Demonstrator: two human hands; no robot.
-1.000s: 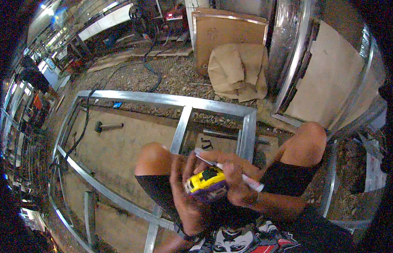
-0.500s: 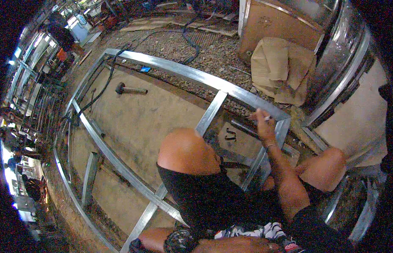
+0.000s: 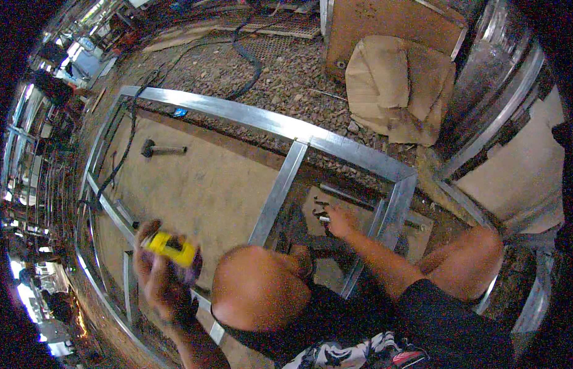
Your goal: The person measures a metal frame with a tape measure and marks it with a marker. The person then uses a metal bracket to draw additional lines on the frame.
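Note:
My left hand [image 3: 156,277], blurred by motion, is raised over the metal frame with its fingers wrapped round a yellow-and-black tape measure [image 3: 173,248]. On the other side of my bent knee, my right hand [image 3: 343,222] reaches down inside the right end of the frame [image 3: 355,152]. A small white stick-like piece [image 3: 324,219] sticks out from its closed fingers; its kind is too small to make out. Just beyond those fingertips, small black hooked pieces [image 3: 318,202] lie on a light board, next to a thin metal bar [image 3: 347,194].
A hammer [image 3: 164,149] lies on a brown sheet [image 3: 206,178] inside the frame. A black cable [image 3: 130,132] crosses the frame's far left corner. Crumpled cardboard [image 3: 385,86] sits on gravel beyond it, before a brown panel [image 3: 391,21]. Metal lengths lean at the right.
My left hand has come into view at the left with the tape measure. My right hand has moved off the frame's corner, down and left towards the black pieces. The view has shifted.

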